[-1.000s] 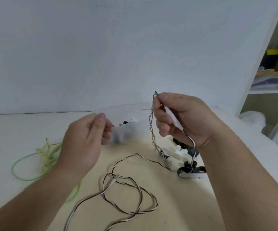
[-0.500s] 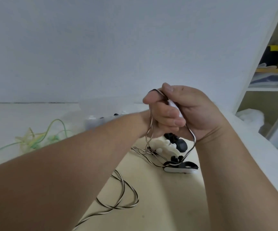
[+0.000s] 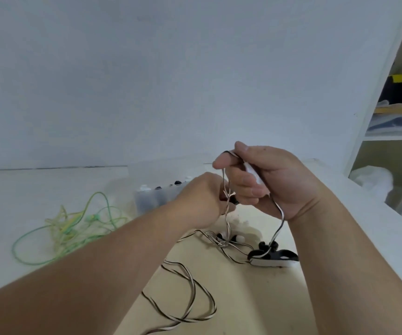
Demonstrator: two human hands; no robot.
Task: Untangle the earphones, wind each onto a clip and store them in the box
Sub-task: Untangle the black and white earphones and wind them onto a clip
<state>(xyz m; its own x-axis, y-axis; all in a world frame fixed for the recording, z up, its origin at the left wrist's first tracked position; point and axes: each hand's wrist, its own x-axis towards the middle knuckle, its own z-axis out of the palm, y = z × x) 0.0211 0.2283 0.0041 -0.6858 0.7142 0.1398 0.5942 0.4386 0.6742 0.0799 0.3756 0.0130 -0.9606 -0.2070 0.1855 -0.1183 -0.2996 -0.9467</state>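
Above a pale worktop (image 3: 243,305), a person's two bare hands work at a black-and-white striped earphone cable (image 3: 227,221). The right hand (image 3: 274,182) is raised and clenched around it: the cable loops over the tip of the forefinger, and a slim white piece (image 3: 253,172) lies under the curled fingers, though what it is cannot be told. One strand leaves the heel of that hand and drops to a black-and-white clip (image 3: 273,258) lying on the worktop just below the wrist. The left hand (image 3: 200,201), its back to the camera, reaches across in front of the right and pinches the twisted strands hanging from the forefinger.

Below the hands the twisted part runs down to a knot on the worktop, beside small white and black earpieces (image 3: 239,238). The rest of the cable lies in loose overlapping loops nearer the camera.

To the left, well apart, sits a tangle of green and yellow earphone cords (image 3: 69,226). Behind the left hand stands a clear plastic box (image 3: 151,198) with small dark and white items inside, too blurred to make out. A white wall (image 3: 147,81) backs the worktop, and an open shelf unit (image 3: 393,139) stands at far right.
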